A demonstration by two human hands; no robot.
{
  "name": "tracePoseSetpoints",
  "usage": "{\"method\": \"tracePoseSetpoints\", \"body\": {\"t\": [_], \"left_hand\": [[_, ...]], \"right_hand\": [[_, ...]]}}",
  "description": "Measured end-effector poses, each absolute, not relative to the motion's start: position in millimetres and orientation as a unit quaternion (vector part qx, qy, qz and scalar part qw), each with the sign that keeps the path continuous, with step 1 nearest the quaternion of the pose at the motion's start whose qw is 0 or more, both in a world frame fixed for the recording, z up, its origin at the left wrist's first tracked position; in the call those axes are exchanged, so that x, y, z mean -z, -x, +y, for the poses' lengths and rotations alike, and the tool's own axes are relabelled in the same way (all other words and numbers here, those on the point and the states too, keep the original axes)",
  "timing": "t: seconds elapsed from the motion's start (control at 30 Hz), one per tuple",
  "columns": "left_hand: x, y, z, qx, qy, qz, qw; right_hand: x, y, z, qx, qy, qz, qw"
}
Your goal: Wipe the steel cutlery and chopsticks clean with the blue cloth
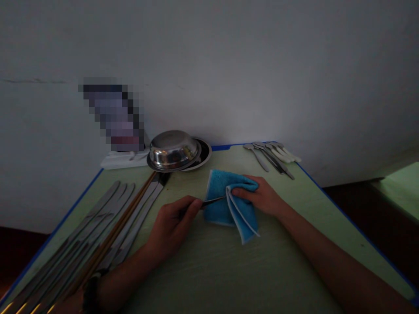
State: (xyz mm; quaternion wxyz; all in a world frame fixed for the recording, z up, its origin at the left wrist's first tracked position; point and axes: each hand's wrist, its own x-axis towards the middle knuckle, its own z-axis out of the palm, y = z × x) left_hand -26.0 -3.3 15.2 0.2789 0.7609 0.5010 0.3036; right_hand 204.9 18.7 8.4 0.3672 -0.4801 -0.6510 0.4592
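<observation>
My left hand is closed in a pinch on the handle of a thin metal utensil, whose far end is hidden inside a folded blue cloth. My right hand is closed around that cloth and presses its fold over the utensil. Both hands rest low over the pale green table, near its middle.
Several long metal knives and chopsticks lie in a row at the left. An upturned steel bowl sits on a plate at the back by the wall. Several spoons lie at the back right. The table has a blue edge.
</observation>
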Motion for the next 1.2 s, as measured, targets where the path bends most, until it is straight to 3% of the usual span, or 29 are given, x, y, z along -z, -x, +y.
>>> {"method": "tracePoseSetpoints", "body": {"t": [0.33,0.73,1.2], "left_hand": [[-17.4,28.0,-0.7,-0.303,-0.769,0.494,0.271],[-13.9,27.6,-0.1,-0.284,-0.785,0.488,0.255],[-11.6,26.2,-2.6,-0.28,-0.791,0.464,0.282]], "right_hand": [[-8.1,-214.1,19.6,-0.509,0.41,-0.698,0.292],[-8.7,-204.3,16.1,-0.374,0.438,-0.766,0.284],[-13.3,-206.9,15.4,-0.442,0.411,-0.76,0.241]]}}
